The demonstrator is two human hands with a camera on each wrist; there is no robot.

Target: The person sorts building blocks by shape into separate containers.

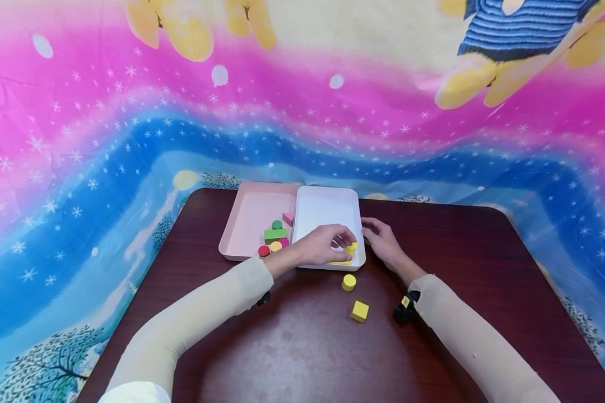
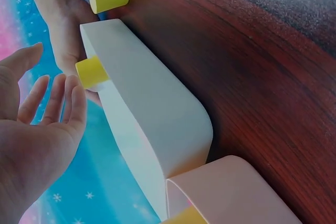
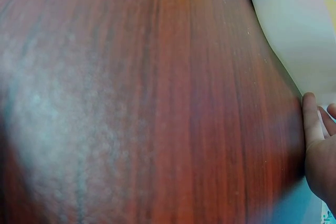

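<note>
My left hand point(image 1: 322, 245) is over the near right part of the white tray point(image 1: 327, 204). Its thumb and fingers are spread apart in the left wrist view, with nothing between them. Beside the fingertips, a yellow cylinder block point(image 2: 92, 72) shows above the tray's rim. More yellow shows low in the tray, partly hidden by the hand. At the tray's right wall, my right hand point(image 1: 381, 239) has its fingers extended along the outside, seemingly touching it. Closer to me, another yellow cylinder block point(image 1: 349, 282) and a yellow cube block point(image 1: 360, 311) lie on the table.
A pink tray point(image 1: 242, 215) adjoins the white one on the left. In it are a green block point(image 1: 275, 235), a green cylinder point(image 1: 277, 224), a pink block point(image 1: 288, 218), a red cylinder point(image 1: 264, 251) and others. A printed cloth point(image 1: 292, 145) hangs behind the dark wooden table point(image 1: 292, 347).
</note>
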